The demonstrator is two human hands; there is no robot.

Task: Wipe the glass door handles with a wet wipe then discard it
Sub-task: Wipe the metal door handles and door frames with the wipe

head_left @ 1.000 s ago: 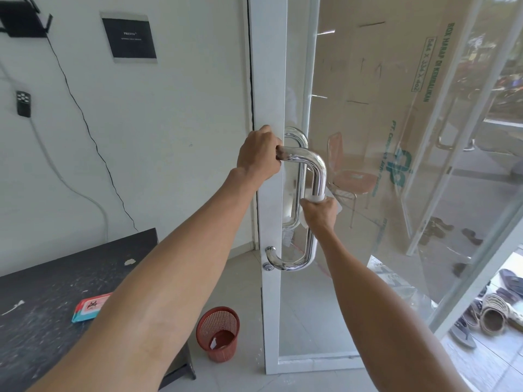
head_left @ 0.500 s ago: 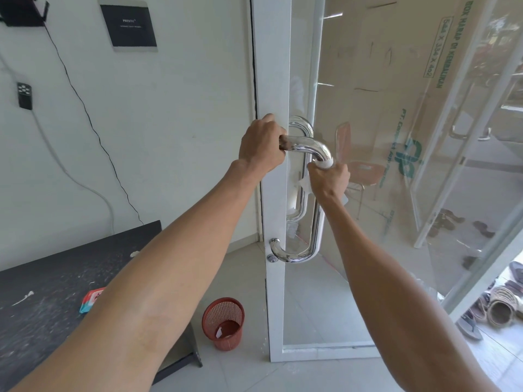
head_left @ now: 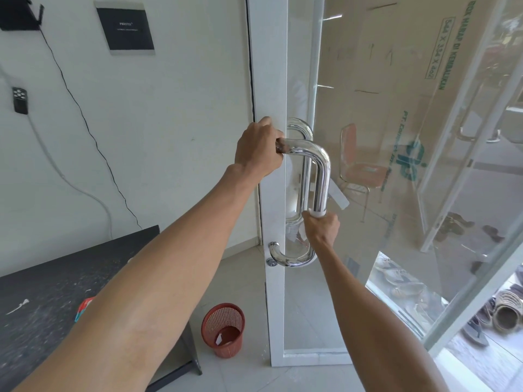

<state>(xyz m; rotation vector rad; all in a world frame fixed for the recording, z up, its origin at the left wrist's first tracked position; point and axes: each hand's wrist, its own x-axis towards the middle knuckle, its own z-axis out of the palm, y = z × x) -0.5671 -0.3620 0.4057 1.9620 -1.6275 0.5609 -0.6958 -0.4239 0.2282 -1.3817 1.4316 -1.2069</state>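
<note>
A chrome D-shaped door handle (head_left: 322, 176) is fixed to the white-framed glass door (head_left: 271, 80). A second handle (head_left: 301, 130) shows behind the glass. My left hand (head_left: 259, 147) grips the top horizontal part of the near handle. My right hand (head_left: 321, 229) is closed around the lower part of the vertical bar, with a white wet wipe (head_left: 317, 213) wrapped around the bar just above the fingers.
A red mesh waste basket (head_left: 223, 329) stands on the tiled floor left of the door frame. A black table (head_left: 51, 281) with a wipes pack (head_left: 83, 306) is at lower left. Sandals (head_left: 506, 309) lie outside at the right.
My right hand with the wipe has slid down the vertical bar from the upper bend to its lower part. My left hand has stayed on the top of the handle.
</note>
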